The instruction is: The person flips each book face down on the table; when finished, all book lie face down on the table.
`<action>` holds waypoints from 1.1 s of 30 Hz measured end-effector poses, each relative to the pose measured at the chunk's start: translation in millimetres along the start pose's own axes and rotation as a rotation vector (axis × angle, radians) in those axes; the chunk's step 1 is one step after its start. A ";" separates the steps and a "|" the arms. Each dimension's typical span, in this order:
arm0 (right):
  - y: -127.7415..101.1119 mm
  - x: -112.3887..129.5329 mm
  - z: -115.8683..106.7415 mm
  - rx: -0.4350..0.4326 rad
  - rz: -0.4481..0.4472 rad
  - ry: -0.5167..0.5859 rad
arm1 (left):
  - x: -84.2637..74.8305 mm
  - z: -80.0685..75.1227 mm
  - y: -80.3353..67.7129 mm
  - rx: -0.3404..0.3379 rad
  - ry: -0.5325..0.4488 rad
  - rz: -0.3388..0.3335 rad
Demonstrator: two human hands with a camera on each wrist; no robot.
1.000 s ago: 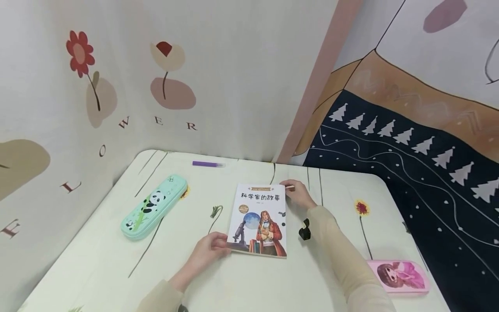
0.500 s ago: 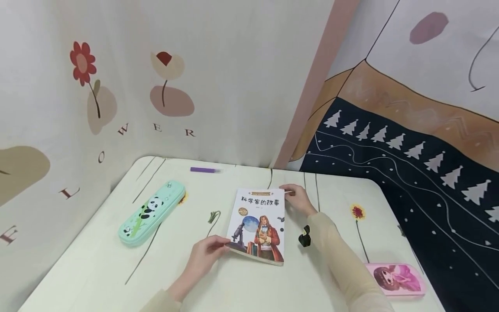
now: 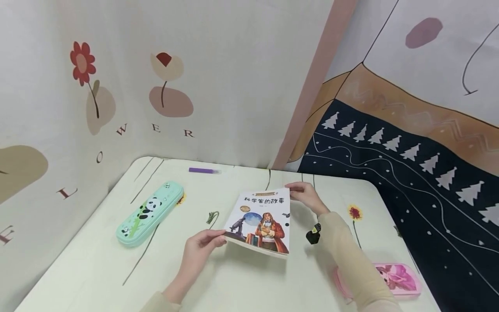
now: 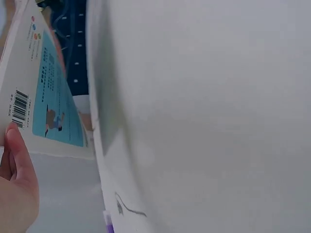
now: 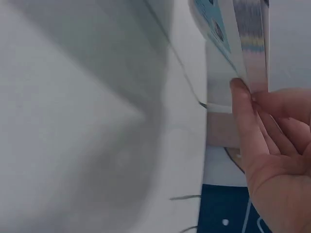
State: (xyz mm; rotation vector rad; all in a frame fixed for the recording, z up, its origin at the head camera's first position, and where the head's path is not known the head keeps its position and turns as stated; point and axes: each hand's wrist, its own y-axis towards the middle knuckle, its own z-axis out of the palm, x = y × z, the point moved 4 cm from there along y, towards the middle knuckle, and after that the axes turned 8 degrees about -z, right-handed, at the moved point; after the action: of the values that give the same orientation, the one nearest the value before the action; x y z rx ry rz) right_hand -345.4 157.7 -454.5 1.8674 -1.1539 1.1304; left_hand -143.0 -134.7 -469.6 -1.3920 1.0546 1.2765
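Note:
A thin picture book (image 3: 261, 221) with a painted man and a microscope on its cover is lifted a little off the table (image 3: 241, 286). My left hand (image 3: 202, 245) pinches its near left corner, and my right hand (image 3: 306, 195) pinches its far right corner. In the left wrist view the book's blue back cover (image 4: 51, 92) with a barcode shows above my left hand's fingers (image 4: 17, 165). The right wrist view shows my right hand's fingers (image 5: 262, 121) holding the book's edge (image 5: 243, 43).
A mint panda pencil case (image 3: 150, 213) lies at the left of the table. A purple marker (image 3: 204, 170) lies near the far edge by the flower-print wall cloth (image 3: 156, 78). A pink pencil case (image 3: 395, 277) lies at the near right, partly behind my right sleeve (image 3: 351, 260).
The book, flat on the table a second ago, has been raised off it by both hands and tilted, shifting slightly right.

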 end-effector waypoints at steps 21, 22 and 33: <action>-7.3 40.4 -24.0 0.196 -0.082 -0.215 | -4.0 -9.3 -4.0 0.055 -0.825 -0.542; -7.2 42.1 -26.3 0.214 -0.081 -0.204 | -4.6 -9.1 -5.3 0.068 -0.850 -0.557; 6.4 61.5 -40.1 0.444 -0.002 -0.169 | 10.6 -3.7 -33.6 0.134 -0.856 -0.685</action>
State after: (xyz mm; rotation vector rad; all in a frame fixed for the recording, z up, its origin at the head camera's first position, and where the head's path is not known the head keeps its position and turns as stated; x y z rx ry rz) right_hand -349.7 168.2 -381.7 2.3376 -1.0496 1.3301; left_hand -108.5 -132.0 -477.2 -0.8251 0.0511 1.0680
